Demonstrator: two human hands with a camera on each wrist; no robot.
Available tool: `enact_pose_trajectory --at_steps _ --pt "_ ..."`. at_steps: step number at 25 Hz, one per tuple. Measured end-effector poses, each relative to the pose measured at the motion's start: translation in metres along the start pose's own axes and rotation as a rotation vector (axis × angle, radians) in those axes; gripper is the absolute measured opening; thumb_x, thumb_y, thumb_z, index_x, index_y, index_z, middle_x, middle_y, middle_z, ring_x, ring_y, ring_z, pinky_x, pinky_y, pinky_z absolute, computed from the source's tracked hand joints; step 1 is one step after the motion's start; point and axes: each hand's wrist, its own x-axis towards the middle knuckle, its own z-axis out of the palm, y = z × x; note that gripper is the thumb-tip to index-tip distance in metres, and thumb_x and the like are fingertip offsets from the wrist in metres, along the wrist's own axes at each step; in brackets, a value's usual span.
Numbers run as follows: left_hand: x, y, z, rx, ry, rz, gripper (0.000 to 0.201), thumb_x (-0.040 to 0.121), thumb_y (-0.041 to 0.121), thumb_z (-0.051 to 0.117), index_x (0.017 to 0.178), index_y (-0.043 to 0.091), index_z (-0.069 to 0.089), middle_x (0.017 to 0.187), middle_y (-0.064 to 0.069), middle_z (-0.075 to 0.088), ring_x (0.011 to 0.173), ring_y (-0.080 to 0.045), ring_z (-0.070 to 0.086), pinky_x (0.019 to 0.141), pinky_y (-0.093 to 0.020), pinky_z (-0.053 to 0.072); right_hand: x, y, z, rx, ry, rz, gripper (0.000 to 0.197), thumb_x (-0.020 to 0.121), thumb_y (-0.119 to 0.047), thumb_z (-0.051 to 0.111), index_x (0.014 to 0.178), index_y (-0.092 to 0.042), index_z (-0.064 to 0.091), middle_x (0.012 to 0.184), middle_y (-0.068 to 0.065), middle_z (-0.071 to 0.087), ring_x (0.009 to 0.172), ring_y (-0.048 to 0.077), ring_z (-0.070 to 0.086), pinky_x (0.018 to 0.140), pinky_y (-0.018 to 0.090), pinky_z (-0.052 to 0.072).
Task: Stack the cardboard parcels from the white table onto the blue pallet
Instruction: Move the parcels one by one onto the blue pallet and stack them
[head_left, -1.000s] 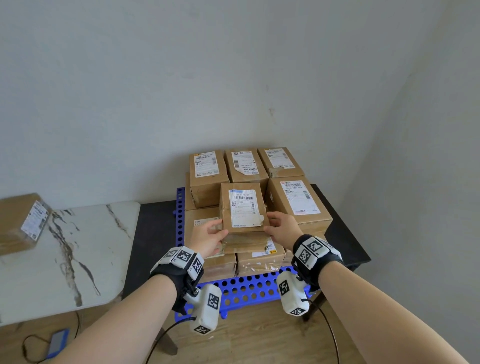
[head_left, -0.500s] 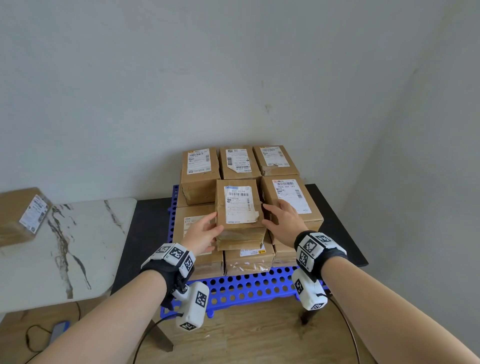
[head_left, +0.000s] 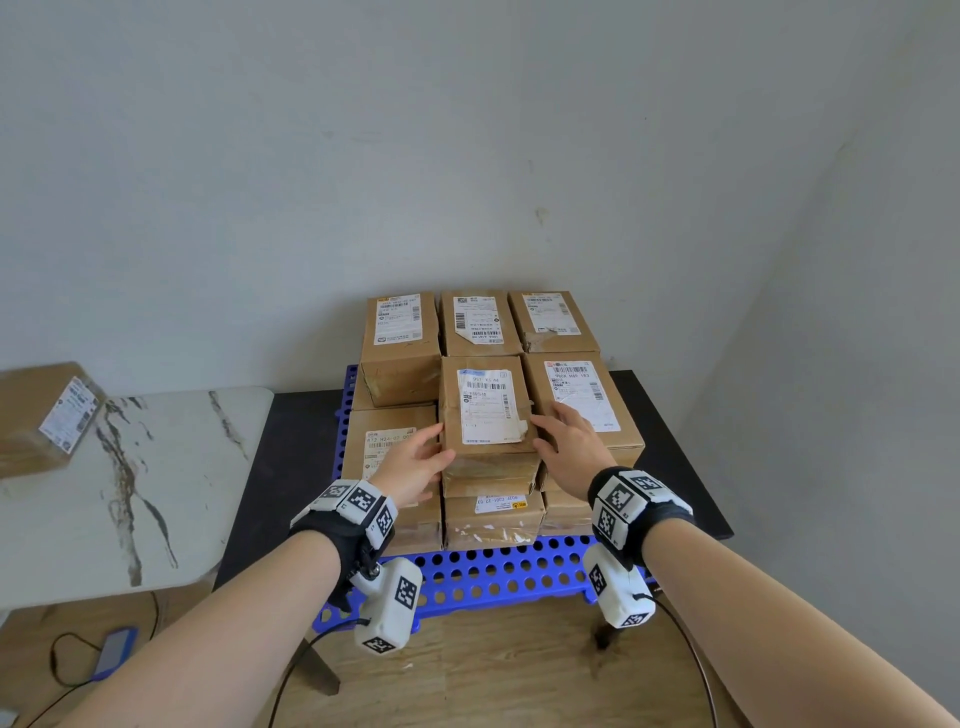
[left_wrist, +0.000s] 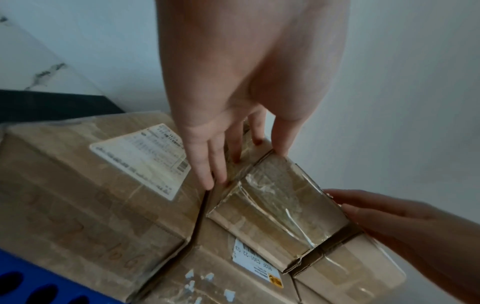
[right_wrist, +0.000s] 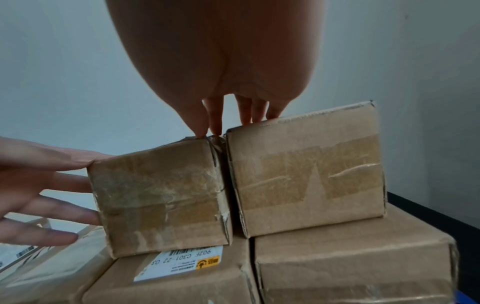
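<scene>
Several cardboard parcels are stacked in two layers on the blue pallet (head_left: 493, 571). The front middle parcel (head_left: 485, 410) of the upper layer sits on a lower parcel, close beside its right neighbour (head_left: 582, 395). My left hand (head_left: 415, 462) lies against its left side with straight fingers, the thumb at the top edge. The left wrist view shows those fingers (left_wrist: 215, 164) flat on the parcel (left_wrist: 275, 207). My right hand (head_left: 566, 441) rests with straight fingers along the parcel's right top edge and on the neighbour (right_wrist: 306, 174). One more parcel (head_left: 47, 415) stands on the white table (head_left: 171, 467).
The pallet lies on a black table (head_left: 291, 426) in a wall corner, with walls behind and to the right. The white marble-patterned table adjoins it on the left. A blue device (head_left: 114, 652) with a cable lies on the wooden floor.
The middle parcel has slid back on the stack, up against the rear row. Both hands followed along its sides, and their fingers have straightened.
</scene>
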Motion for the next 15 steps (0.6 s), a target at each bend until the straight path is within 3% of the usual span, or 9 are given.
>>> enact_pose_trajectory --at_steps 3,5,8,15 --pt "-0.001 0.003 -0.009 0.347 0.072 0.127 0.047 0.095 0.030 0.052 0.139 0.018 0.043 0.140 -0.007 0.049 0.126 -0.021 0.050 0.103 -0.033 0.041 -0.001 -0.009 -0.006 -0.013 0.016 0.020 0.043 0.098 -0.033 0.042 0.140 -0.023 0.042 0.152 0.003 0.031 0.138 0.023 0.032 0.114 0.041 0.031" --pt "-0.005 0.005 -0.024 0.644 0.159 0.190 0.040 0.098 0.031 0.045 0.135 0.016 0.047 0.132 -0.006 0.056 0.119 -0.022 0.054 0.092 -0.030 0.043 -0.004 -0.026 -0.009 -0.024 0.058 0.006 0.040 0.098 -0.033 0.040 0.135 -0.020 0.047 0.142 0.003 0.043 0.127 0.022 0.043 0.108 0.042 0.036" --pt "-0.013 0.004 -0.055 0.997 0.269 0.241 0.034 0.099 0.032 0.035 0.124 0.017 0.051 0.119 -0.004 0.060 0.106 -0.023 0.057 0.078 -0.034 0.046 -0.008 -0.058 -0.003 -0.108 0.067 -0.046 0.038 0.100 -0.031 0.037 0.134 -0.019 0.049 0.141 0.001 0.046 0.126 0.023 0.046 0.107 0.041 0.037" --pt "-0.052 -0.030 -0.165 1.333 0.322 0.300 0.035 0.100 0.032 0.027 0.115 0.014 0.053 0.113 -0.004 0.059 0.107 -0.025 0.053 0.073 -0.035 0.043 -0.018 -0.177 0.056 -0.264 0.105 -0.204 0.037 0.100 -0.029 0.030 0.117 -0.016 0.060 0.126 0.002 0.056 0.112 0.024 0.053 0.097 0.035 0.040"
